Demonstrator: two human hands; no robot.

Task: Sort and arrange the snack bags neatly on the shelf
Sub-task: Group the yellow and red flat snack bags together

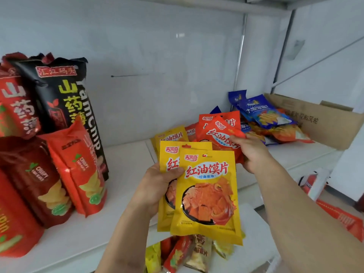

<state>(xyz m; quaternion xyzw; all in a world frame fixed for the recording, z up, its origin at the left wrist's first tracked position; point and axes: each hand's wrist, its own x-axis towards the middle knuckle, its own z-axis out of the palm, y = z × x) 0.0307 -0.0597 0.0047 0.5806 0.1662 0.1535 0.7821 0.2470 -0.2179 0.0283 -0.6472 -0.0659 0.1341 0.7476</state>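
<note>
Looks like a small shop or stockroom: white metal shelf (122,160) with a plain white back panel (157,66), loaded with many copies of the same packaged snacks. Tall yam chip bags (65,107) stand in rows at left, blue bags (262,113) lie heaped at right beside an open cardboard carton (325,123), and orange bags (218,127) and yellow bags (204,190) repeat in multiples. More bags (187,253) sit on the tier below, and the wall beyond the shelf is bare white.
</note>
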